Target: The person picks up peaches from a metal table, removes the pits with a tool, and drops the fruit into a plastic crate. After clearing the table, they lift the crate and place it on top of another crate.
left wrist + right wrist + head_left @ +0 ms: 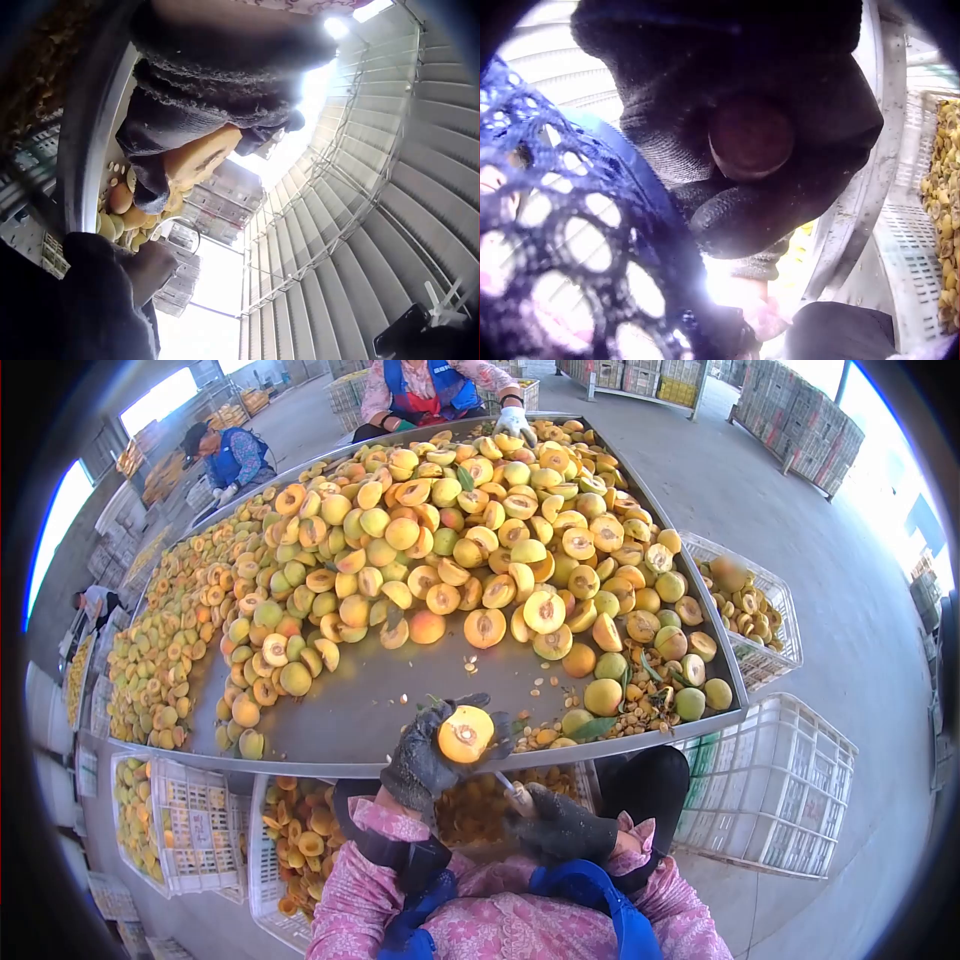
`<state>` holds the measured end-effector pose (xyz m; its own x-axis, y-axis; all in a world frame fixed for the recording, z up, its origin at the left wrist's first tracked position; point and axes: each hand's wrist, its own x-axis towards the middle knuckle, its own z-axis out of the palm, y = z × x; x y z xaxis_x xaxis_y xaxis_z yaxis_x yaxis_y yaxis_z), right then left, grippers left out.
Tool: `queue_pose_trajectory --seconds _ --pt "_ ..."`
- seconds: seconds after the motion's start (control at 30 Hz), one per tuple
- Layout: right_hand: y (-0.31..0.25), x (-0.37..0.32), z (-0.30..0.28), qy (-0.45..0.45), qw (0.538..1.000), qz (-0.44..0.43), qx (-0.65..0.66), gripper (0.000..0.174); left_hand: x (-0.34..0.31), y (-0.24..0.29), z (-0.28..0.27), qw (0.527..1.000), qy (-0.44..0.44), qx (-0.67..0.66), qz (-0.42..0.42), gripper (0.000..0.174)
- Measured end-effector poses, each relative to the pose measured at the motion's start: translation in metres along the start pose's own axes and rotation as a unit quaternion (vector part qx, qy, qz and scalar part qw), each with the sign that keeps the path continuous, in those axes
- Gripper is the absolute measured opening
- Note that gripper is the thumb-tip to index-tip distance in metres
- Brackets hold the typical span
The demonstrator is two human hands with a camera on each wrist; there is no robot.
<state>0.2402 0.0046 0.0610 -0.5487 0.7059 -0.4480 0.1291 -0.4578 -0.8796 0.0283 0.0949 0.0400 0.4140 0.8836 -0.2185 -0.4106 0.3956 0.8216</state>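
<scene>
A dark-gloved left hand [415,755] grips a cut yellow peach [466,734] above the near edge of the metal table, its cut face and pale centre facing up. The left wrist view shows the gloved fingers curled round the peach [199,157]. Just below and to the right, the gloved right hand [565,830] holds a pitting tool [520,800] by its thick handle. The tool's thin curved metal loop [199,238] shows near the peach, apart from it. In the right wrist view, the handle's round butt [751,139] pokes out of the fist.
Halved and whole peaches [440,540] heap across the metal table [340,705], with pits and scraps at its near right. Crates of peach halves [300,840] stand under the near edge. Another white crate [770,790] lies right. A gloved person [430,390] works opposite.
</scene>
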Motion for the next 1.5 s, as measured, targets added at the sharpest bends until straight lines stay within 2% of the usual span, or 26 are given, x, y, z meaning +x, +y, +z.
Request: queue_pose_trajectory --seconds 0.1,0.33,0.4,0.43,0.5,0.53,0.6,0.63,0.67,0.7,0.73,0.8,0.83,0.9,0.93,0.97,1.0,1.13,1.17,1.2,1.23,1.27,1.33,1.37,1.43,1.5 --pt "-0.011 0.0 0.007 0.017 1.0 -0.02 0.004 0.033 -0.025 0.016 0.027 0.976 0.011 0.203 0.081 0.044" --pt "-0.015 0.002 0.02 0.025 0.997 0.009 0.078 0.034 -0.041 0.007 0.032 0.991 0.052 0.104 0.069 0.039" --pt "-0.016 0.002 0.021 0.028 0.996 0.014 0.08 0.034 -0.041 0.001 0.022 0.926 0.023 0.343 0.156 0.04" --pt "-0.016 0.002 0.022 0.032 0.996 0.02 0.084 0.034 -0.04 -0.002 0.022 0.926 0.023 0.342 0.156 0.04" --pt "-0.017 0.001 0.022 0.03 0.995 0.026 0.088 0.034 -0.038 -0.006 0.027 0.997 0.049 0.033 0.043 0.046" --pt "-0.018 0.0 0.022 0.03 0.995 0.032 0.092 0.035 -0.038 -0.003 0.025 0.997 0.049 0.033 0.043 0.046" --pt "-0.014 0.001 0.022 0.035 0.995 0.029 0.083 0.034 -0.039 0.005 0.021 0.92 0.015 -0.369 -0.135 0.05" --pt "-0.013 0.002 0.022 0.041 0.996 0.025 0.074 0.034 -0.04 0.004 0.019 0.919 0.016 -0.369 -0.135 0.05" --pt "-0.014 0.001 0.022 0.041 0.996 0.025 0.074 0.034 -0.043 0.002 0.017 0.998 0.007 0.056 0.008 0.049" --pt "-0.015 0.001 0.022 0.04 0.996 0.027 0.07 0.033 -0.045 -0.001 0.015 0.871 -0.003 0.469 0.148 0.048" --pt "-0.016 0.0 0.022 0.04 0.997 0.029 0.066 0.032 -0.045 -0.009 0.01 0.871 -0.003 0.469 0.148 0.048" --pt "-0.018 -0.002 0.022 0.039 0.996 0.034 0.075 0.031 -0.043 -0.023 0.0 0.981 0.005 0.18 0.069 0.05" --pt "-0.018 -0.002 0.023 0.038 0.995 0.038 0.084 0.031 -0.044 -0.024 -0.006 0.981 0.005 0.18 0.07 0.05" --pt "-0.013 -0.002 0.018 0.003 0.995 0.034 0.091 0.03 -0.05 -0.018 -0.01 0.816 0.012 0.546 0.19 0.054" --pt "-0.011 -0.001 0.017 -0.031 0.994 0.029 0.099 0.029 -0.049 -0.019 -0.008 0.815 0.014 0.547 0.19 0.054" --pt "-0.015 -0.002 0.018 -0.032 0.994 0.03 0.098 0.029 -0.047 -0.021 -0.005 0.969 0.029 0.22 0.106 0.056" --pt "-0.021 -0.003 0.019 -0.028 0.996 0.04 0.077 0.028 -0.046 -0.023 -0.002 0.99 0.04 -0.138 0.009 0.06" --pt "-0.016 0.0 0.024 0.01 1.0 -0.008 0.016 0.022 -0.055 -0.019 0.008 0.995 0.053 -0.069 0.049 0.067" --pt "-0.013 0.002 0.024 0.009 1.0 -0.007 0.016 0.022 -0.055 -0.011 0.015 0.971 0.06 -0.231 -0.002 0.067" --pt "-0.009 0.003 0.023 0.047 0.979 -0.146 -0.137 0.021 -0.056 -0.008 0.019 0.918 0.065 -0.387 -0.053 0.067" --pt "-0.004 0.006 0.022 0.083 0.914 -0.279 -0.284 0.02 -0.056 -0.01 0.02 0.918 0.065 -0.388 -0.052 0.067" --pt "0.017 0.02 0.018 0.082 0.914 -0.279 -0.285 0.02 -0.057 -0.013 0.02 0.925 0.065 -0.372 -0.031 0.067" --pt "0.065 0.051 0.008 0.081 0.715 -0.411 -0.56 0.022 -0.058 -0.018 0.018 0.932 0.066 -0.357 -0.008 0.066" --pt "0.058 0.048 0.011 0.08 0.715 -0.411 -0.56 0.022 -0.058 -0.02 0.016 0.934 0.068 -0.351 -0.013 0.064" --pt "0.036 0.038 0.019 0.115 0.856 -0.313 -0.394 0.027 -0.058 -0.023 0.015 0.936 0.07 -0.345 -0.018 0.062" --pt "0.031 0.038 0.022 0.129 0.855 -0.302 -0.401 0.028 -0.058 -0.025 0.017 0.94 0.09 -0.328 -0.021 0.059"
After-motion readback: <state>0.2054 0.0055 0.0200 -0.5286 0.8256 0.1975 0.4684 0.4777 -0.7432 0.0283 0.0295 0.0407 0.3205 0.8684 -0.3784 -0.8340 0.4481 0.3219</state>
